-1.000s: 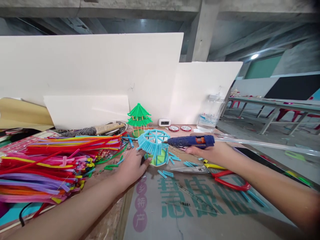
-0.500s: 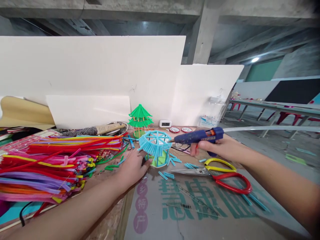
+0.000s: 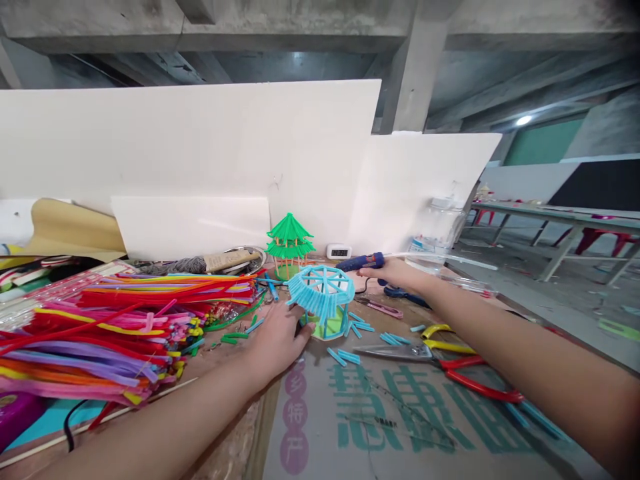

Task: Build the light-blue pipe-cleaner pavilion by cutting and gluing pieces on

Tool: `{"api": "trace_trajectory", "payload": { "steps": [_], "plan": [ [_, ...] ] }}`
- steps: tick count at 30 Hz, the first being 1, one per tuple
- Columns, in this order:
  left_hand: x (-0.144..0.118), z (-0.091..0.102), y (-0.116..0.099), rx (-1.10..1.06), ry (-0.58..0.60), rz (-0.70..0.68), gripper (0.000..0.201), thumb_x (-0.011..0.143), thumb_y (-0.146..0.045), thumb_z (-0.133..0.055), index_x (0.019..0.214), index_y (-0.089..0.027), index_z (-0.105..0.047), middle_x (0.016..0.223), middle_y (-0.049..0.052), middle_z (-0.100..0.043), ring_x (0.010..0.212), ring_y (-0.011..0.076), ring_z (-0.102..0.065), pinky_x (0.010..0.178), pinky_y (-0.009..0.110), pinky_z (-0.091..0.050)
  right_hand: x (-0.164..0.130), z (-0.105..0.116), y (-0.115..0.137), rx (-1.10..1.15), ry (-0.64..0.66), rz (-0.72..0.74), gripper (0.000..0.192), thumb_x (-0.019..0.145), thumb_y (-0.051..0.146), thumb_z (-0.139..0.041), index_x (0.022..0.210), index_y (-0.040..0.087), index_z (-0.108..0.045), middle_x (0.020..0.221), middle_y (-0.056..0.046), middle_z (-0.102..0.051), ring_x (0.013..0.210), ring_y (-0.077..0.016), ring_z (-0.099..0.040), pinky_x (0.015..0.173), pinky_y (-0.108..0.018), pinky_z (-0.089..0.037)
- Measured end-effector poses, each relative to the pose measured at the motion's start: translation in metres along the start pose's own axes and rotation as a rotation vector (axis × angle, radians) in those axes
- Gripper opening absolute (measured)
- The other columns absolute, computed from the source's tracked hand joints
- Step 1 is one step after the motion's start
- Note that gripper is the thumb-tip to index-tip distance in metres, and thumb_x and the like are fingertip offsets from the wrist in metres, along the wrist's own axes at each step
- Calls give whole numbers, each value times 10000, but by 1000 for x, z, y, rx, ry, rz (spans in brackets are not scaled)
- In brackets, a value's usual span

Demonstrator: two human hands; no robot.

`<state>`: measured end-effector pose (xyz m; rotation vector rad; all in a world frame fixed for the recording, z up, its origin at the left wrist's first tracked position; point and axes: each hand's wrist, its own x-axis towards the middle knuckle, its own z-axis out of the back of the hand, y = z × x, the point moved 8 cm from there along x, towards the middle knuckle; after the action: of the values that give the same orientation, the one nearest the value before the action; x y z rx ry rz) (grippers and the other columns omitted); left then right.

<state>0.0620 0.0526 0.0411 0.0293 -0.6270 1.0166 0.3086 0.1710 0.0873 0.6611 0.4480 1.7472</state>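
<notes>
My left hand (image 3: 278, 337) rests on the table with its fingers against the base of a small light-blue pavilion model (image 3: 323, 298) made of straw pieces, on a green base. My right hand (image 3: 396, 273) reaches to the back of the table and holds a blue glue gun (image 3: 361, 262) with a clear glue stick out its rear, behind and right of the blue model. A finished green pavilion model (image 3: 289, 243) stands just behind the blue one.
A big pile of coloured straws and pipe cleaners (image 3: 120, 320) fills the left. Red and yellow handled scissors (image 3: 440, 353) and loose blue straw bits (image 3: 345, 355) lie on the cardboard (image 3: 400, 427). White boards (image 3: 200, 153), a small clock (image 3: 339, 251) and a plastic bottle (image 3: 440, 223) stand behind.
My right hand has carried the glue gun from beside the blue model's roof back and away toward the rear of the table. My left hand stays at the model's base.
</notes>
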Motion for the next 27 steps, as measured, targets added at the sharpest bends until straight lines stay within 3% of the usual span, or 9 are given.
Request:
{"api": "trace_trajectory", "payload": {
  "steps": [4,9,13,17,20,23,25,27],
  "plan": [
    [0,-2,1,-1,14,11,222,912,-285,-558,1080,-177,-654,1197,119,-659,1130,301,-604,953,429,-484,14,-25,-10,28,73,-11,502,722,615,-690,925,158,-736,725,-58,-720,658,-184,-624,568,-269,-480],
    [1,-2,2,9,16,8,201,907,-280,-562,1052,-177,-656,1166,123,-669,1116,297,-610,947,420,-485,18,-36,-17,19,153,-13,487,726,600,-701,822,123,-714,665,-71,-698,580,-153,-583,513,-250,-444],
    [2,-3,2,16,31,4,218,911,-270,-550,1080,-171,-647,1155,129,-669,1105,302,-612,942,431,-483,17,-35,-16,-24,214,14,437,801,524,-651,952,119,-717,830,-84,-746,637,-152,-620,548,-247,-472],
    [2,-6,4,34,57,13,219,920,-292,-535,1062,-170,-649,1132,133,-669,1081,314,-615,914,447,-489,12,-21,-13,-138,212,37,405,821,399,-645,1136,150,-691,993,-66,-757,841,-194,-677,703,-268,-519],
    [2,-7,5,35,64,15,210,924,-290,-529,1032,-163,-655,1072,130,-674,1054,312,-619,906,448,-490,-2,0,-14,-300,137,8,389,786,317,-676,1134,147,-708,1080,-103,-745,963,-254,-671,825,-321,-498],
    [2,-7,4,34,56,2,225,929,-296,-526,1061,-161,-648,1093,134,-668,1079,316,-610,925,449,-483,-30,16,-6,-465,48,-28,322,779,290,-672,1058,147,-745,1050,-152,-743,968,-310,-665,821,-364,-469],
    [1,-8,5,44,59,2,246,936,-315,-517,1082,-160,-640,1119,138,-663,1093,322,-605,933,455,-480,-55,15,11,-523,34,-1,240,831,315,-618,978,189,-761,986,-123,-751,904,-282,-671,766,-339,-456],
    [1,-8,5,55,57,1,253,943,-329,-509,1075,-158,-640,1120,142,-660,1106,321,-601,944,450,-475,-80,2,39,-564,43,125,228,885,294,-546,884,196,-752,902,-92,-747,830,-235,-660,715,-308,-436]
  ]
}}
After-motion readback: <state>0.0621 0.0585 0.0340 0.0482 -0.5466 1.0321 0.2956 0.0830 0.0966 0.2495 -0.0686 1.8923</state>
